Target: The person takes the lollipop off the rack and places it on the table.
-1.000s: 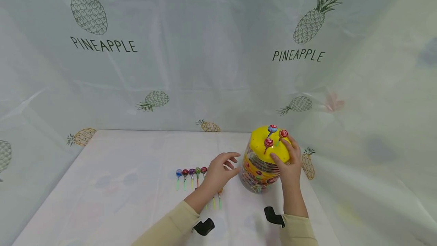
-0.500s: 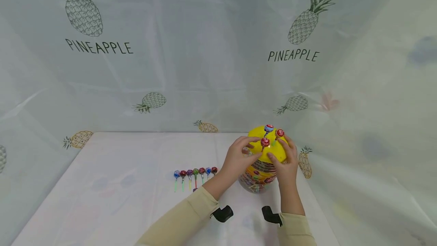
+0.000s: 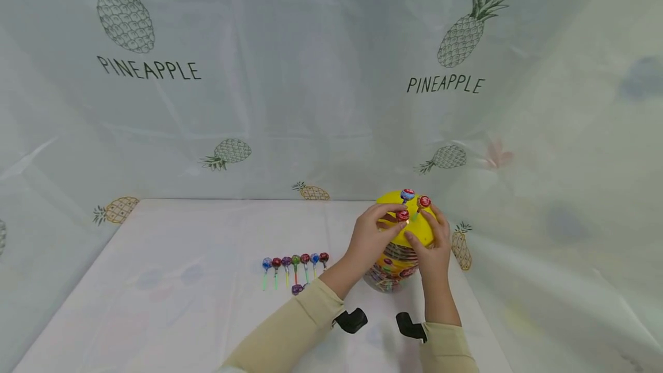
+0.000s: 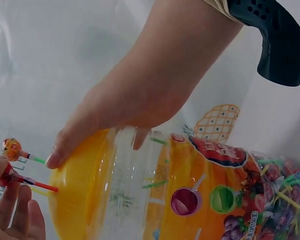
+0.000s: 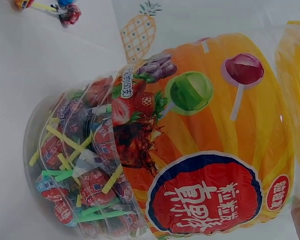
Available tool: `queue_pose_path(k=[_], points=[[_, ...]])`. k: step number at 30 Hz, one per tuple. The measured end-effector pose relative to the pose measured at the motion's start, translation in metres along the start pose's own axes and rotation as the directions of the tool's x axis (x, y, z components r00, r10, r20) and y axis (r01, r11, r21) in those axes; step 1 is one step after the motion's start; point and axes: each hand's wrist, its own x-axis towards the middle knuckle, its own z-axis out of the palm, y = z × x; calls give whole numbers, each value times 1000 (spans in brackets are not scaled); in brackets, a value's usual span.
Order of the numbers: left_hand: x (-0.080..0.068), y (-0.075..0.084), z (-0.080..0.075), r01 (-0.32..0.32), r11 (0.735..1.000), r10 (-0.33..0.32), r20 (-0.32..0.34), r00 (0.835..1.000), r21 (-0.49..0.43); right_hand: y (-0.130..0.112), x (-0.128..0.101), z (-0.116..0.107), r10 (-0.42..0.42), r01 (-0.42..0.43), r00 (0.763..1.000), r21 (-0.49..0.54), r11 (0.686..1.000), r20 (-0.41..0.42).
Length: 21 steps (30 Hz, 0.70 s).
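Note:
A clear plastic jar (image 3: 388,274) of lollipops with a yellow lid (image 3: 426,237) stands at the table's right. Three lollipops stick up from the lid. My left hand (image 3: 368,235) pinches the red lollipop (image 4: 8,174) by its head, its red stick end at the lid. My right hand (image 3: 436,246) holds the lid from the right, thumb on top near the rim. Right beside its fingers stands an orange-and-red lollipop (image 3: 424,202), with a blue-and-red lollipop (image 3: 407,194) behind. Through the jar's lower wall, several wrapped lollipops (image 5: 97,185) show.
A row of lollipops (image 3: 296,259) lies on the white table (image 3: 197,281), left of the jar. A purple lollipop (image 3: 297,289) lies below the row, partly covered by the left sleeve (image 3: 300,327). Behind hangs a pineapple-print sheet (image 3: 311,102).
My left hand has moved right and up from beside the jar to the lid, and its fingers have closed on the red lollipop. The right hand stays on the lid.

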Motion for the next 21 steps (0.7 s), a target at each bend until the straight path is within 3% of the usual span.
queue_pose_path(k=[6, 9, 15, 21], points=[[-1, 3, -1, -17, 1000, 17, -27, 999, 5, 28, 6, 1, 5, -5, 1000, 14, 1000, -4], [-4, 5, -4, -37, 999, 38, -60, 997, 11, 32, 6, 2, -3, 3, 1000, 3, 1000, -7], [-16, 6, -18, -64, 996, 57, -101, 993, -67, 32, 4, 3, 0, 0, 1000, -29, 1000, -12], [-38, -7, -35, 4, 994, -15, -95, 995, -112, 29, 5, 3, 38, -39, 999, -18, 999, -19]])
